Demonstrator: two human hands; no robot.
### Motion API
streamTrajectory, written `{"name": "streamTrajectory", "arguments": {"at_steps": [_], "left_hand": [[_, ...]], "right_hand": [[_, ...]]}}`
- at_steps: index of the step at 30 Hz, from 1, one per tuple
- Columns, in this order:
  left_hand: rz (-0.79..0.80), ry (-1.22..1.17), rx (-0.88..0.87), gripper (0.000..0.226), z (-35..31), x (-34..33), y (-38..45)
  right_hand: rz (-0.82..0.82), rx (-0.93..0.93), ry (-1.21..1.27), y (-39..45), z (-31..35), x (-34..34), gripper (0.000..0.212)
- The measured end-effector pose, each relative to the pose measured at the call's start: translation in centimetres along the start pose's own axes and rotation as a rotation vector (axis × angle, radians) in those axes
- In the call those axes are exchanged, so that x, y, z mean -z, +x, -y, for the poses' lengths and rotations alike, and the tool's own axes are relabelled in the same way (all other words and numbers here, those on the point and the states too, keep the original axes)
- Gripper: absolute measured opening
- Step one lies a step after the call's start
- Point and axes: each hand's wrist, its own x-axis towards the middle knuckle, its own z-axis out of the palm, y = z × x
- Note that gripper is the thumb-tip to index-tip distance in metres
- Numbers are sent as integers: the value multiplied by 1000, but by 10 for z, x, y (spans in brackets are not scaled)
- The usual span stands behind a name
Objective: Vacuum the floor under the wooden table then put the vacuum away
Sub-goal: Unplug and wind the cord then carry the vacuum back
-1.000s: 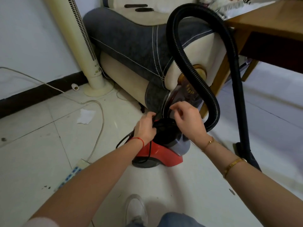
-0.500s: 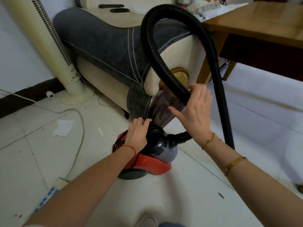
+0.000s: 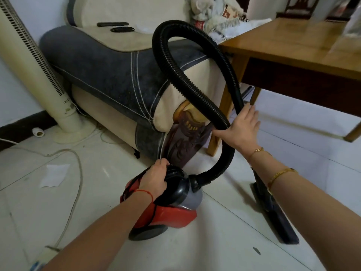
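Observation:
A red and grey canister vacuum [image 3: 175, 214] sits on the tiled floor in front of the sofa. My left hand [image 3: 155, 178] grips the black handle on top of it. Its black ribbed hose [image 3: 170, 61] loops high up and back down. My right hand [image 3: 241, 126] presses against the hose where ribbed part and smooth tube cross, fingers spread, thumb under the hose. The black floor nozzle [image 3: 273, 214] lies on the tiles at the right, partly behind my right forearm. The wooden table [image 3: 289, 47] stands at the upper right.
A grey and cream sofa [image 3: 109, 75] with two remotes on it stands behind the vacuum. A cream tower fan [image 3: 33, 75] leans at the left. A white cable [image 3: 76, 184], a power strip [image 3: 42, 259] and a scrap of paper [image 3: 54, 175] lie on the floor at the left.
My right hand left the vacuum's top, rose to the hose and now lies spread against it. My left hand stayed on the handle. The view moved closer and the floor nozzle came into sight.

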Motion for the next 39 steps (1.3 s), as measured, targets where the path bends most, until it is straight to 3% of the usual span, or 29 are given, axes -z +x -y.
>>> {"name": "streamTrajectory", "arguments": {"at_steps": [8, 15, 21, 26, 35, 39], "left_hand": [[-55, 44, -2, 52, 0, -16, 6], [-47, 70, 1, 52, -1, -17, 8], [-38, 101, 11, 51, -2, -15, 8], [-50, 111, 18, 48, -2, -15, 6], [-48, 160, 31, 50, -2, -16, 7], [-62, 195, 34, 52, -1, -18, 9]], "right_hand": [[164, -73, 109, 37, -20, -8, 127], [68, -112, 192, 35, -19, -16, 77], [20, -132, 217, 30, -15, -20, 63], [12, -166, 434, 22, -4, -20, 49], [-14, -89, 484, 9, -6, -25, 39], [19, 67, 394, 0, -2, -32, 35]]}}
